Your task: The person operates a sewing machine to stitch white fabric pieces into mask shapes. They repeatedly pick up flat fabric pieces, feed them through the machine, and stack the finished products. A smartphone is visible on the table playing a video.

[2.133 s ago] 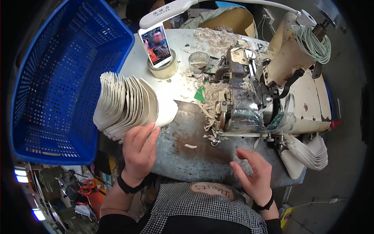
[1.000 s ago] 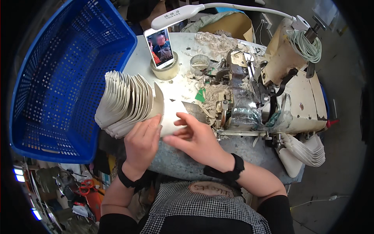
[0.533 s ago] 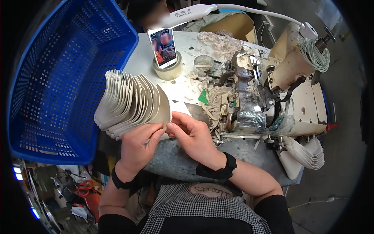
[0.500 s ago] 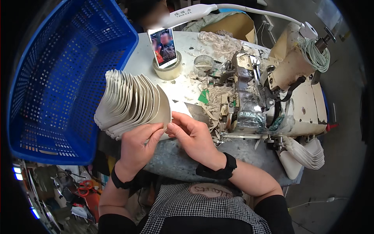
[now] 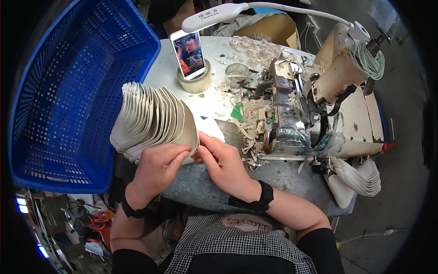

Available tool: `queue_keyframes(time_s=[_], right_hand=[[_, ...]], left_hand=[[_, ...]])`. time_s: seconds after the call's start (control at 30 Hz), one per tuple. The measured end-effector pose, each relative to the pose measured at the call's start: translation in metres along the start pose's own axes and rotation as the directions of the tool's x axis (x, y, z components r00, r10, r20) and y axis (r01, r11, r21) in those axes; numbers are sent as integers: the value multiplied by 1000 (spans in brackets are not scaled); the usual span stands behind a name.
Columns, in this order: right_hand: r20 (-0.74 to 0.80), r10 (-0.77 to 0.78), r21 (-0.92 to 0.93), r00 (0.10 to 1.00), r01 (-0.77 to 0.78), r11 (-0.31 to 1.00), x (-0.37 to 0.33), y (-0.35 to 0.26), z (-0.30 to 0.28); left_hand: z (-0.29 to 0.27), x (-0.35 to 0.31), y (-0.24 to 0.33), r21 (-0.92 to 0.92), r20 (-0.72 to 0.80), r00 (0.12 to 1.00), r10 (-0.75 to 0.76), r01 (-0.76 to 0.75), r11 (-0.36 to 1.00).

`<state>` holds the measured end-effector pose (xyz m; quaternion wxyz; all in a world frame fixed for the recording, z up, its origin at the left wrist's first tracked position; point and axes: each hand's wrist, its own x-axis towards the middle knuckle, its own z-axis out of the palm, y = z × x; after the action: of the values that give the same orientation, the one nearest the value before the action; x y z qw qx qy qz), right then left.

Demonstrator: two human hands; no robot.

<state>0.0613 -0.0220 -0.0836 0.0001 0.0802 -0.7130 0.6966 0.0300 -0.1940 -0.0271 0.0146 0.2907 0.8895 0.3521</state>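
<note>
Both hands at a stack of pale, curved pieces. The stack stands fanned, directly beyond the left hand, its front piece turned toward the right hand. The left hand is nearly closed, thumb and forefinger pinching the lower edge of the front piece; the right hand, half curled, pinches the same piece at its right edge with thumb and forefinger, the fingertips of the two hands just beside each other. A white piece lies just beyond the right hand's fingers. A machine stands to the right of the right hand; a blue basket, left of the left.
</note>
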Motion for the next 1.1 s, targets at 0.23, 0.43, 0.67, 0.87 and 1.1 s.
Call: queue_keyframes(time_s=[0.23, 0.43, 0.67, 0.87, 1.1], right_hand=[[-86, -57, -35, 995, 54, 998, 0, 1, 4], [-70, 62, -12, 996, -63, 998, 2, -3, 2], [-24, 114, -18, 993, -115, 993, 4, 8, 5], [-167, 80, -53, 983, -90, 995, -22, -31, -26], [-338, -120, -170, 934, 64, 983, -79, -73, -74]], left_hand=[[1, 3, 2, 46, 2, 1000, 24, -24, 999], [4, 3, 3, 69, 2, 1000, 0, 0, 998], [5, 3, 7, 197, -40, 996, 84, -75, 977], [3, -2, 5, 395, -143, 983, 119, -53, 917], [7, -2, 23, 339, -340, 911, 235, -114, 934]])
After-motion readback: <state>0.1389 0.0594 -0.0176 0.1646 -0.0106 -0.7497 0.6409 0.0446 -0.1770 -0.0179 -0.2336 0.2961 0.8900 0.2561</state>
